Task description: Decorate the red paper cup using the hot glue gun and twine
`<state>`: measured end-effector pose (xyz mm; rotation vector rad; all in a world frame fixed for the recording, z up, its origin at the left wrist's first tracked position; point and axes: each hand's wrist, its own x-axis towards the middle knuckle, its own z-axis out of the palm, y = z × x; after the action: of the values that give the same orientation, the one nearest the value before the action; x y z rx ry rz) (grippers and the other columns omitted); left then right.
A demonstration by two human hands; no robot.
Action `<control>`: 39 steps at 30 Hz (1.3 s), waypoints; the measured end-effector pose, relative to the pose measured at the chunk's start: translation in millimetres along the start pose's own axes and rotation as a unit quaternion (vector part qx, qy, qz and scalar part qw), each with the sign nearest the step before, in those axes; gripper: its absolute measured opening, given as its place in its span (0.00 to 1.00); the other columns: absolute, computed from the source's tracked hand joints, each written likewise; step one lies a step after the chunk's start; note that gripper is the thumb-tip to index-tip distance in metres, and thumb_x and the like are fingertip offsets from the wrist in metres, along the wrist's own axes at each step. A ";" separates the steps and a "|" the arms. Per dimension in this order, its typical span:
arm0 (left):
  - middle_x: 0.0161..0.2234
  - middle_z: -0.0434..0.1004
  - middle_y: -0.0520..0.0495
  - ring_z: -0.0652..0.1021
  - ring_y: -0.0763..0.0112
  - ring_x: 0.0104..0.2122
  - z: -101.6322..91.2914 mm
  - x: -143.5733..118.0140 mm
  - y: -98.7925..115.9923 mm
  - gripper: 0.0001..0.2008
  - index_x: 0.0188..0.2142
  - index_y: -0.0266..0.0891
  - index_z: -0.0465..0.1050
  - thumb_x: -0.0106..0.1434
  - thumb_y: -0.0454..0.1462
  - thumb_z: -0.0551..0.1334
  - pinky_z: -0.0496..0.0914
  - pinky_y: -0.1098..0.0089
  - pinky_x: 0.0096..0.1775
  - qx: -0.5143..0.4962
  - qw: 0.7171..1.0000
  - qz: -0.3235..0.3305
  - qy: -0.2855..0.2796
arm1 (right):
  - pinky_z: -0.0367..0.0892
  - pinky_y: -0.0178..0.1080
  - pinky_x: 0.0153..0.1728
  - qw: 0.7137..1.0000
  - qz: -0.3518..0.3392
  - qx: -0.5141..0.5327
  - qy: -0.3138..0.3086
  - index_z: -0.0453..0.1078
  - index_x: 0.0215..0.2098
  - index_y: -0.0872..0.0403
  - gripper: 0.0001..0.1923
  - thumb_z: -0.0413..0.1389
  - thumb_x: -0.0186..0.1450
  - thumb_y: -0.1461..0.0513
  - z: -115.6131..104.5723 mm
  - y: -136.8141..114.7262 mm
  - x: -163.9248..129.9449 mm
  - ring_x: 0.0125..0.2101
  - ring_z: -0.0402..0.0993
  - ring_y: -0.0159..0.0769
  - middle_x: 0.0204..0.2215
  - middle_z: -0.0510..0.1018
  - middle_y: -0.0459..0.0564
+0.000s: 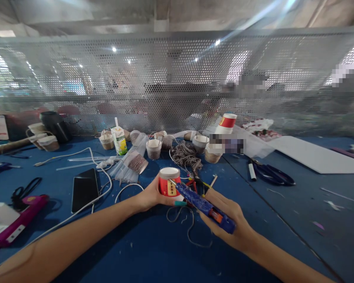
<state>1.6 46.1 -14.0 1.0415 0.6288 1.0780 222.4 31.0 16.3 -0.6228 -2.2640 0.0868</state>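
My left hand [152, 195] holds a small red and white paper cup [169, 181], turned upside down, just above the blue table [153, 251]. My right hand [227, 220] grips a blue glue gun [205, 206]. Its nozzle touches the cup's side near the white rim. A loose length of grey string [191, 232] lies on the table under both hands. A tangle of the same string [186, 155] sits just behind the cup.
Several string-wrapped cups [153, 148], a small drink carton [119, 140] and glue sticks [124, 169] stand behind. A black phone [84, 189] with a white cable, black scissors [23, 192] and a pink glue gun [14, 224] lie left. Blue scissors [271, 175] and a white board [315, 155] lie right. A perforated metal screen [177, 78] closes the back.
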 end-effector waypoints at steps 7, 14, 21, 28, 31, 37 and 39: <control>0.35 0.76 0.49 0.77 0.68 0.35 1.1 -0.4 0.3 0.36 0.43 0.37 0.64 0.34 0.25 0.74 0.70 0.63 0.42 -0.002 1.000 -0.005 0.015 | 0.62 0.32 0.21 1.000 -0.003 -0.013 -0.004 0.59 0.27 0.51 0.06 0.50 0.61 0.64 -0.3 -0.2 0.2 0.22 0.66 0.32 0.23 0.68 0.46; 0.36 0.76 0.47 0.77 0.67 0.35 -2.1 0.3 -1.6 0.36 0.44 0.37 0.65 0.34 0.27 0.75 0.69 0.61 0.43 0.001 1.000 -0.002 0.019 | 0.62 0.32 0.19 1.000 0.023 -0.014 -0.001 0.58 0.24 0.51 0.07 0.50 0.60 0.63 -1.9 -4.9 4.8 0.21 0.66 0.32 0.20 0.67 0.44; 0.35 0.77 0.46 0.77 0.66 0.35 -3.5 0.8 0.0 0.33 0.42 0.35 0.68 0.33 0.27 0.75 0.69 0.61 0.43 -0.020 1.000 -0.005 0.021 | 0.61 0.33 0.19 0.999 0.050 -0.014 0.004 0.59 0.24 0.51 0.07 0.49 0.60 0.64 -4.9 -9.6 5.4 0.19 0.64 0.31 0.20 0.67 0.44; 0.35 0.78 0.46 0.77 0.67 0.35 -2.4 1.5 2.7 0.33 0.42 0.35 0.69 0.33 0.26 0.74 0.69 0.64 0.43 -0.029 0.999 0.004 0.013 | 0.61 0.33 0.20 0.995 0.096 0.001 0.004 0.59 0.24 0.51 0.08 0.50 0.60 0.66 -3.9 -11.7 0.8 0.20 0.64 0.31 0.20 0.66 0.44; 0.35 0.78 0.45 0.77 0.66 0.36 -2.7 1.6 3.1 0.34 0.43 0.34 0.69 0.34 0.27 0.74 0.69 0.63 0.43 -0.036 0.999 0.002 0.009 | 0.61 0.33 0.20 0.995 0.104 0.007 0.006 0.60 0.25 0.51 0.07 0.50 0.60 0.66 -3.8 -12.9 1.3 0.20 0.64 0.31 0.20 0.66 0.44; 0.34 0.78 0.46 0.77 0.66 0.34 -3.6 1.6 2.2 0.32 0.41 0.34 0.70 0.34 0.27 0.74 0.69 0.62 0.43 -0.041 0.999 -0.003 0.028 | 0.61 0.33 0.20 0.994 0.112 0.012 0.010 0.59 0.23 0.52 0.08 0.50 0.60 0.66 -3.0 -12.0 0.6 0.20 0.63 0.30 0.20 0.66 0.44; 0.34 0.78 0.46 0.77 0.66 0.34 -3.3 1.5 2.7 0.32 0.41 0.33 0.70 0.33 0.27 0.74 0.69 0.62 0.43 -0.044 0.998 -0.003 0.033 | 0.60 0.33 0.20 0.993 0.114 0.009 0.016 0.59 0.23 0.52 0.08 0.50 0.60 0.66 -3.0 -12.0 0.5 0.20 0.63 0.30 0.19 0.65 0.44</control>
<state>-1.6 49.0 -12.8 0.9296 0.6318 1.1295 219.3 20.3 21.7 -0.8643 -2.1523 0.2071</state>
